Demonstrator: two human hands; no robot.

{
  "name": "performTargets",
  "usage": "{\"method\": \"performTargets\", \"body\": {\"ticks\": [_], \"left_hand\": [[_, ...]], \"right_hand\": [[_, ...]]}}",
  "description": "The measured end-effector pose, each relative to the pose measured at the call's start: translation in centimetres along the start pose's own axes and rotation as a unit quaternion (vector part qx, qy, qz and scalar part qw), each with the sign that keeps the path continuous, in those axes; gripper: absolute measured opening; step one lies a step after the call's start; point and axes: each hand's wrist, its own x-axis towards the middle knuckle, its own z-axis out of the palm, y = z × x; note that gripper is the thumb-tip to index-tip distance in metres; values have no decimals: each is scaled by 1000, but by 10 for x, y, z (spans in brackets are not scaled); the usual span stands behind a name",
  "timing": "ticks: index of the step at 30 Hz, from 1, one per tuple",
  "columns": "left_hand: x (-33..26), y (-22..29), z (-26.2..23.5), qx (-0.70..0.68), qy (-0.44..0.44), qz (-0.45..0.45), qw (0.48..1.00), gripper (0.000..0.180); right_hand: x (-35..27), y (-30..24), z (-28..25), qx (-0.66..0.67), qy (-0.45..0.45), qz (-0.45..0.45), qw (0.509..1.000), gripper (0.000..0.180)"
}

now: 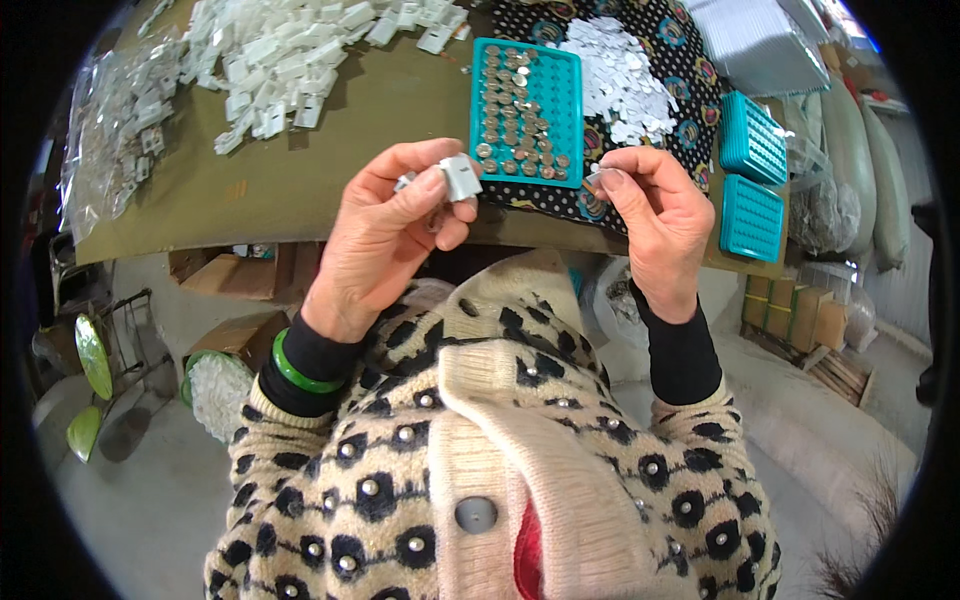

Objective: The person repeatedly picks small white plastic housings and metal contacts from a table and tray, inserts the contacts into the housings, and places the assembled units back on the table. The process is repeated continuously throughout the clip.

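I held a small white plastic clip [461, 177] in the pinching grip of my left hand [385, 235], above the worktop [300, 180] edge. My right hand [655, 215] pinched a tiny metal disc [592, 178], I judged for fitting into it; this needed careful aligning. Behind stood the teal sorting tray [527, 98] with discs, and two teal trays [751, 175] at right.

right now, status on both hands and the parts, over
Left hand pinching a small white plastic piece. Right hand pinching a tiny flat piece, too small to identify. Teal tray of round metal pieces just beyond. Nothing between hands.
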Motion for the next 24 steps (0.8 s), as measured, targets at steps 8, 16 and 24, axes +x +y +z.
{"method": "performTargets", "body": {"ticks": [8,16,24], "left_hand": [[-11,5,10,0,66,-26,997,26],[-15,12,5,-68,-9,-38,997,21],[-15,7,5,-47,31,-18,998,27]], "right_hand": [[5,-10,63,55,-63,-130,988,6],[5,-11,79,39,-88,-138,986,8],[2,-12,83,63,-89,-123,986,8]]}}
